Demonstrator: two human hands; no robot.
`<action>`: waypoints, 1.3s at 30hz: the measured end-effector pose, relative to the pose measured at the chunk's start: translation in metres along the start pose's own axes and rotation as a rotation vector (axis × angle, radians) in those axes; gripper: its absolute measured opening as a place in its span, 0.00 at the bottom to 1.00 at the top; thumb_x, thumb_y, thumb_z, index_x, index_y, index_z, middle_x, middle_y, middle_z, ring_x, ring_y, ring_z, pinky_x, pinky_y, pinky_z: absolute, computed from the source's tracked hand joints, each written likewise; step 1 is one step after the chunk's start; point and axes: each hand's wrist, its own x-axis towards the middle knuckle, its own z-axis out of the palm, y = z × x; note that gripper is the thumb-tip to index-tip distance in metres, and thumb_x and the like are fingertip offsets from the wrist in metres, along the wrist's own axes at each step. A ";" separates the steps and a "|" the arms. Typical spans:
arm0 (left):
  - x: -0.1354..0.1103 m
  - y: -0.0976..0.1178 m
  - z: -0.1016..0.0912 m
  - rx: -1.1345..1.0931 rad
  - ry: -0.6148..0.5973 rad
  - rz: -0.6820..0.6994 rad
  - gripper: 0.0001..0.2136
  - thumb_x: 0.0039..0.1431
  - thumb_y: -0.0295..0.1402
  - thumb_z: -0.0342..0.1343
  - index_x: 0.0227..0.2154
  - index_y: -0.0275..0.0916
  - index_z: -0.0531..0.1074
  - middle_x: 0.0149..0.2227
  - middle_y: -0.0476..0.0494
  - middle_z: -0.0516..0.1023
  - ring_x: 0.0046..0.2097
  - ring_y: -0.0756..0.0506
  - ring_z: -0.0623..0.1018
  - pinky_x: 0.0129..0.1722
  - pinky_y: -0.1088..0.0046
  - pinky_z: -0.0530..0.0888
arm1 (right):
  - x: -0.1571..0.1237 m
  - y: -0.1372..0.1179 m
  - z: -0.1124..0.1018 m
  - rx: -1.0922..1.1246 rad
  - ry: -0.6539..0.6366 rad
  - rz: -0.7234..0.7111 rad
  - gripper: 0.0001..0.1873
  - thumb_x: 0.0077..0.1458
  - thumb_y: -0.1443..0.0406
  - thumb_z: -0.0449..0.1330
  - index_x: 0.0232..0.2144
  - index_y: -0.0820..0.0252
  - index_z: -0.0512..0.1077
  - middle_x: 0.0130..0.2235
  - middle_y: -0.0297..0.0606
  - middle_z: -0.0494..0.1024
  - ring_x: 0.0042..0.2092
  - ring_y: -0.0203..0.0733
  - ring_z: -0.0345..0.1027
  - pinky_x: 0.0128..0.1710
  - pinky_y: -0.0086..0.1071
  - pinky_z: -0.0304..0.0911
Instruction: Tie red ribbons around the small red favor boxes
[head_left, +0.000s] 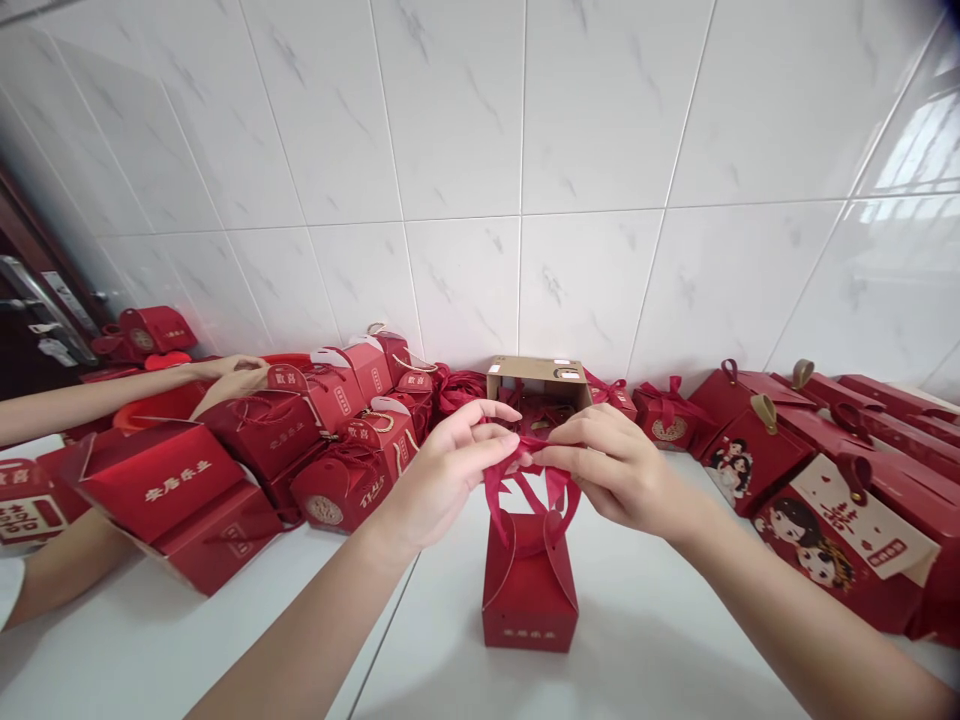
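Note:
A small red gift box (530, 600) with gold lettering stands upright on the white table in front of me. Its curved flaps meet at the top, and a dark red ribbon (496, 500) rises from there in loops. My left hand (469, 455) pinches the ribbon above the box from the left. From the right, my right hand (607, 460) pinches the same ribbon, fingertips close to those of the left. Where the ribbon crosses between the fingers, the fingertips partly hide it.
Red boxes (360, 480) are stacked on the left, beside another person's hands (232, 378) and an orange-red basin (161, 402). An open cardboard box (536, 370) stands by the tiled wall (465, 120). Larger red boxes (810, 480) line the right side of the white table (637, 640).

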 end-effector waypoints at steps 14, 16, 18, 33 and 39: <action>-0.039 -0.019 -0.019 1.145 0.444 0.647 0.28 0.58 0.26 0.53 0.61 0.47 0.56 0.29 0.52 0.68 0.32 0.50 0.71 0.42 0.77 0.68 | -0.036 -0.028 -0.014 0.089 0.079 0.431 0.11 0.59 0.76 0.48 0.38 0.59 0.65 0.38 0.43 0.70 0.39 0.43 0.67 0.35 0.35 0.64; -0.049 -0.020 -0.040 1.217 0.496 0.470 0.27 0.58 0.29 0.52 0.60 0.44 0.55 0.26 0.54 0.62 0.28 0.51 0.69 0.38 0.78 0.68 | -0.057 -0.029 -0.027 0.005 -0.088 0.507 0.07 0.60 0.73 0.47 0.37 0.60 0.63 0.35 0.42 0.69 0.34 0.42 0.65 0.30 0.35 0.61; -0.061 -0.028 -0.065 1.301 0.488 0.299 0.25 0.58 0.29 0.49 0.59 0.42 0.56 0.26 0.53 0.61 0.26 0.51 0.67 0.33 0.78 0.68 | -0.083 -0.029 -0.038 -0.118 -0.310 0.601 0.06 0.61 0.70 0.47 0.34 0.60 0.63 0.31 0.39 0.68 0.30 0.41 0.63 0.28 0.35 0.59; -0.051 -0.069 -0.044 0.931 0.090 -0.146 0.07 0.60 0.38 0.48 0.38 0.43 0.66 0.42 0.44 0.70 0.48 0.43 0.70 0.51 0.65 0.67 | -0.089 -0.026 -0.006 0.314 -0.613 0.992 0.21 0.65 0.54 0.46 0.27 0.59 0.68 0.29 0.38 0.72 0.29 0.39 0.64 0.30 0.33 0.60; -0.037 -0.088 -0.020 0.728 0.019 -0.196 0.12 0.52 0.37 0.57 0.34 0.41 0.60 0.38 0.48 0.66 0.42 0.46 0.68 0.46 0.68 0.67 | -0.086 -0.043 0.029 0.803 -0.475 1.165 0.20 0.57 0.52 0.59 0.24 0.59 0.60 0.28 0.32 0.67 0.31 0.36 0.62 0.33 0.30 0.61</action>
